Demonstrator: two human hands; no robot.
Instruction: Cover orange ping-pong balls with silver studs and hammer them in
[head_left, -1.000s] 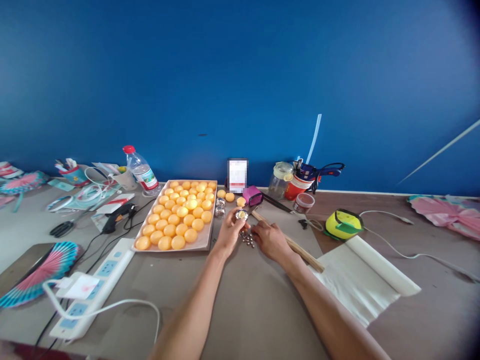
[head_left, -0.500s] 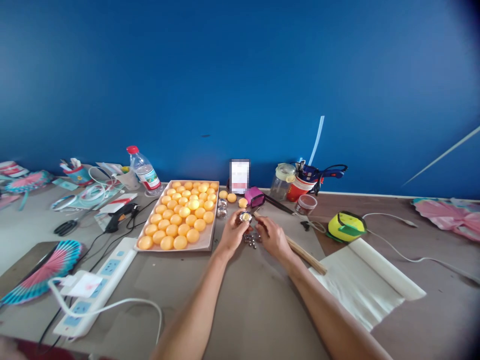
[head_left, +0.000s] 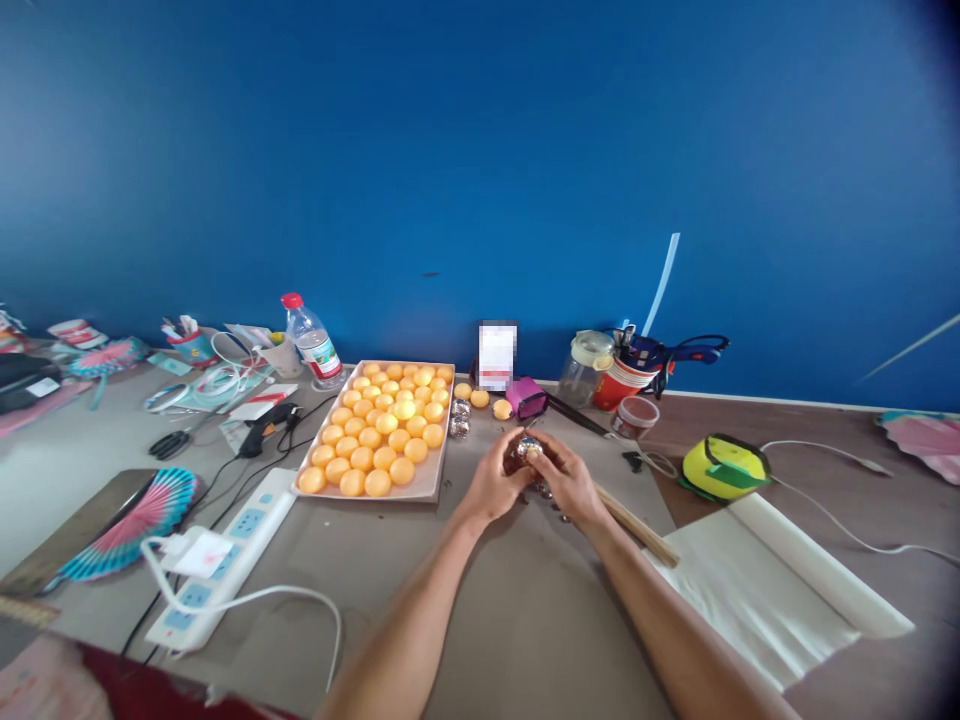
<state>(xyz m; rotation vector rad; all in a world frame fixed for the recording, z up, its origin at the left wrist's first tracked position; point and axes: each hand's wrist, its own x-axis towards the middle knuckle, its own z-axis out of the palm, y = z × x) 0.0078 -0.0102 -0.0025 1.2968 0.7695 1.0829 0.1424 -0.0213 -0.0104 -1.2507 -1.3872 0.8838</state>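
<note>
Between both hands is a small ball (head_left: 529,447) covered in shiny silver, with a patch of yellow showing. My left hand (head_left: 493,486) curls its fingers around the ball's left side. From the right, my right hand (head_left: 570,480) presses thumb and fingers against the same ball. Small silver beads (head_left: 546,491) lie on the table just beneath the hands, partly covered by them. Two silver-covered balls (head_left: 460,427) stand to the left, close to the tray. Behind these are several plain orange balls (head_left: 480,399).
A shallow tray (head_left: 442,470) full of orange balls (head_left: 373,437) is at left. Further left are a power strip (head_left: 255,520), a folding fan (head_left: 142,530) and a bottle (head_left: 315,350). Rightward lie a wooden stick (head_left: 641,530), a white cloth roll (head_left: 795,570), a yellow pouch (head_left: 724,467) and a jar (head_left: 586,368).
My right hand has come up from beside the beads onto the silver ball, joining my left hand. The camera view has swung slightly left.
</note>
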